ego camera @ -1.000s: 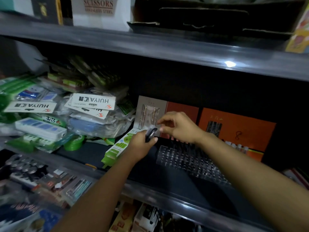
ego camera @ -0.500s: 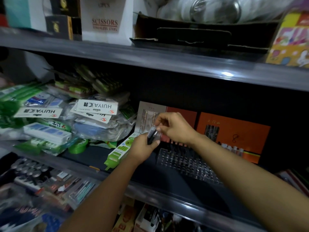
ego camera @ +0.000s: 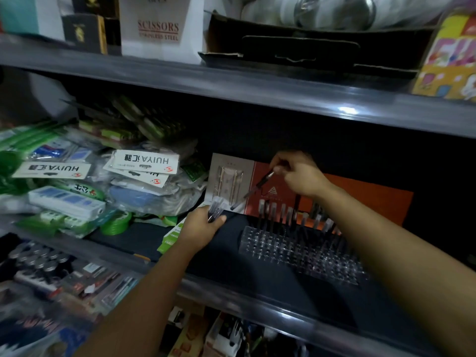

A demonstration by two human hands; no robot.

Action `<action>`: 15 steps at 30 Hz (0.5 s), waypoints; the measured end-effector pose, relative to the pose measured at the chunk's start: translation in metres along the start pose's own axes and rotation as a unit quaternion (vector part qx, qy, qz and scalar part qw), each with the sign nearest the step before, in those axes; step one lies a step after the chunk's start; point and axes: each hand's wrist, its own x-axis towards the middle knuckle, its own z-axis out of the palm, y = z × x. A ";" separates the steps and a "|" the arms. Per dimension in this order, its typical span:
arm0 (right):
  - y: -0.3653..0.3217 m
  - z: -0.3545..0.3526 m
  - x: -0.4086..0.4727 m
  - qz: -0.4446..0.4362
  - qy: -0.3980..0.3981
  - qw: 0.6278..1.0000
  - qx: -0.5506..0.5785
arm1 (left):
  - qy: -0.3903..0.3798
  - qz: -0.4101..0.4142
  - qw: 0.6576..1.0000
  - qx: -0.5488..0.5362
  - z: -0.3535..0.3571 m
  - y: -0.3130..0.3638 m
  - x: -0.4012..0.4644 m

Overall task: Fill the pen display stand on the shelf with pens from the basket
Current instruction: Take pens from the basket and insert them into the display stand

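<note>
A clear plastic pen display stand [ego camera: 296, 251] with many holes sits on the dark middle shelf [ego camera: 257, 287]. Several pens [ego camera: 283, 212] stand upright in its back row. My left hand [ego camera: 201, 229] grips a small bundle of pens [ego camera: 215, 210] just left of the stand. My right hand [ego camera: 298, 173] is raised above the stand's back row and pinches a single dark pen [ego camera: 253, 190] by its upper end; the pen slants down to the left. The basket is out of view.
Orange and grey display cards [ego camera: 273, 186] stand behind the stand. Bagged stationery packs [ego camera: 139, 181] are piled at the left of the shelf, with a green tape roll [ego camera: 116, 222]. The upper shelf edge [ego camera: 257, 88] hangs close above my right hand. Boxes fill the lower shelf.
My right hand drew one pen out of the bundle and lifted it up and to the right, away from my left hand. The left hand kept the bundle in place.
</note>
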 end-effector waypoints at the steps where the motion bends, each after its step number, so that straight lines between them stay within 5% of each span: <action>1: 0.003 0.002 0.001 0.004 -0.002 1.000 -0.011 | -0.001 0.002 1.000 0.001 0.001 0.000 0.001; 15: 0.004 0.039 -0.001 -0.038 -0.109 0.971 -0.212 | -0.015 0.003 0.999 -0.033 0.013 0.003 0.008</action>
